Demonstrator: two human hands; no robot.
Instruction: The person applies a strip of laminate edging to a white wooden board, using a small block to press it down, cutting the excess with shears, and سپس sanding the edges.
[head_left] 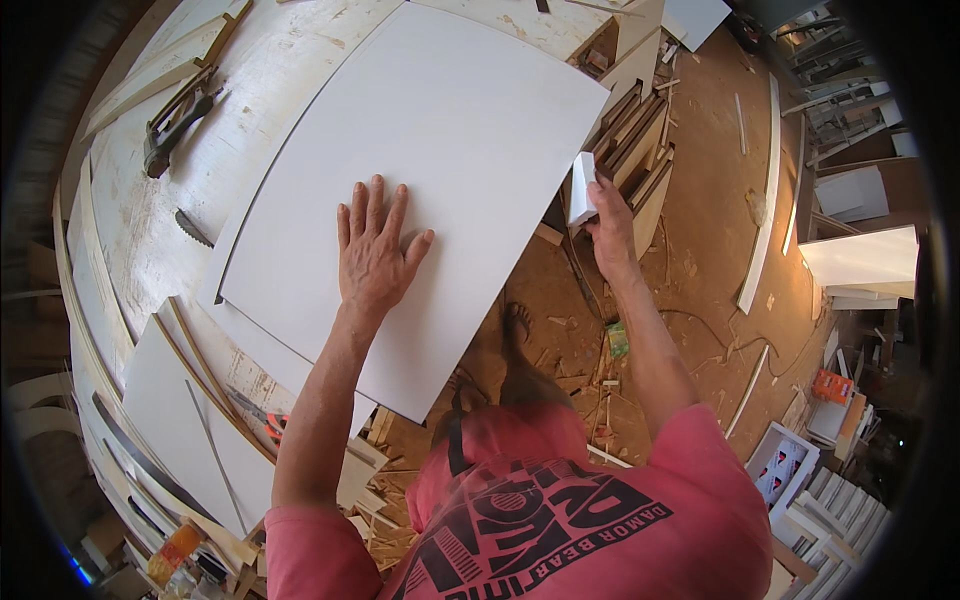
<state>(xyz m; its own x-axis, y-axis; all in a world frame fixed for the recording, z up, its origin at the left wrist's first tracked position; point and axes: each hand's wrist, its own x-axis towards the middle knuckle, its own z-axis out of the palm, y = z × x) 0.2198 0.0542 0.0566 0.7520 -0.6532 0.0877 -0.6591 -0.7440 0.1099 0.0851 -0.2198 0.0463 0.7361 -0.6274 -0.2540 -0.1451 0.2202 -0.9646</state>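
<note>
Atop the workbench (255, 125), a white panel (450, 130) lies flat, its near right edge overhanging the floor (700, 250). Left hand (375, 255): palm down on the panel, fingers spread, gripping nothing. Right hand (613, 228): fingers and thumb pinching a white rectangular block (580, 188) beside the panel's right edge; from my remote station I cannot tell whether the two touch. Outward, left: a toothed blade (194, 229) and a black-handled tool (180, 128). Should the left palm lift, I judge, the overhanging panel could shift; a loosened pinch could drop the block
</note>
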